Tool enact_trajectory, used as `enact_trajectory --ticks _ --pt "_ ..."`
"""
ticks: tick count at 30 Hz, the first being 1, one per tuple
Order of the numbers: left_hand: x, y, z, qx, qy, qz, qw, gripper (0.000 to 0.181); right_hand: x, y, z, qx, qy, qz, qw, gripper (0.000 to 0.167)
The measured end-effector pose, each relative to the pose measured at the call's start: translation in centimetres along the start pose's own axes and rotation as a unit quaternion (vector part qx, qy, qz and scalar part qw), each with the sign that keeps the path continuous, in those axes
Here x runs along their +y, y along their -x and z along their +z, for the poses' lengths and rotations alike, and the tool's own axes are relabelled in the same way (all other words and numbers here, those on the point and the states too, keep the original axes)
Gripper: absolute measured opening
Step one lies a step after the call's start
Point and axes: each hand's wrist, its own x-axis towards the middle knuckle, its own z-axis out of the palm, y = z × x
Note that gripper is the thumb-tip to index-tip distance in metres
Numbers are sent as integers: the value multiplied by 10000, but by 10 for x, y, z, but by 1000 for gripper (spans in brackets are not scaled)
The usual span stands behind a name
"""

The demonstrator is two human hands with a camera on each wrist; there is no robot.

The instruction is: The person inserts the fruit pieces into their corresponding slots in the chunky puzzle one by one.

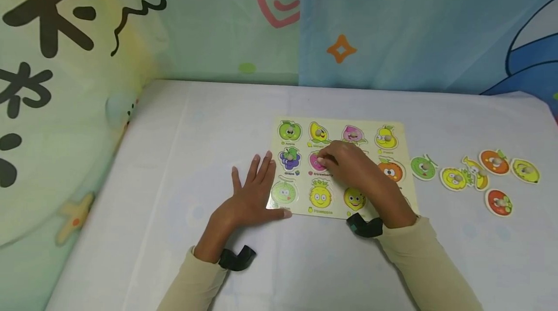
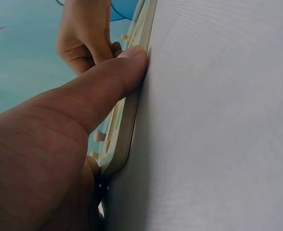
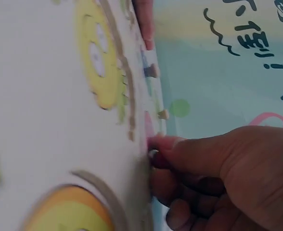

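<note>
A pale yellow fruit puzzle board (image 1: 305,194) lies on the table. My right hand (image 1: 357,165) is over its middle, with thumb and fingertips pinching the knob of a pink strawberry piece (image 1: 316,162) at the strawberry place. In the right wrist view the pinched knob (image 3: 160,160) looks dark red; whether the piece is fully seated cannot be told. My left hand (image 1: 248,204) lies at the board's left side, fingers straight and spread, its thumb (image 2: 117,72) along the near edge. Knobbed apple (image 1: 289,131), grape (image 1: 289,159), peach (image 1: 352,134) and pear (image 1: 386,137) pieces sit in the board.
Right of the board lie loose knobbed pieces: a green melon (image 1: 423,167), a pineapple (image 1: 453,178), a banana (image 1: 481,175), an orange (image 1: 494,162), a lemon (image 1: 525,170) and a tomato (image 1: 499,202). A white cloth (image 1: 196,122) covers the table; printed curtains (image 1: 209,35) hang behind and left.
</note>
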Motion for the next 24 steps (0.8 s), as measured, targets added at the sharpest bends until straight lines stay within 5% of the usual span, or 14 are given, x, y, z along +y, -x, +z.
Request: enact_trajectory --ticks 7,24 --pt "-2 1 -1 26 97 30 9999 116 7 1 -8 59 -230 -283 9993 22" --pt "1 1 -2 -19 132 39 9999 116 46 34 -39 691 -235 136 9972 26"
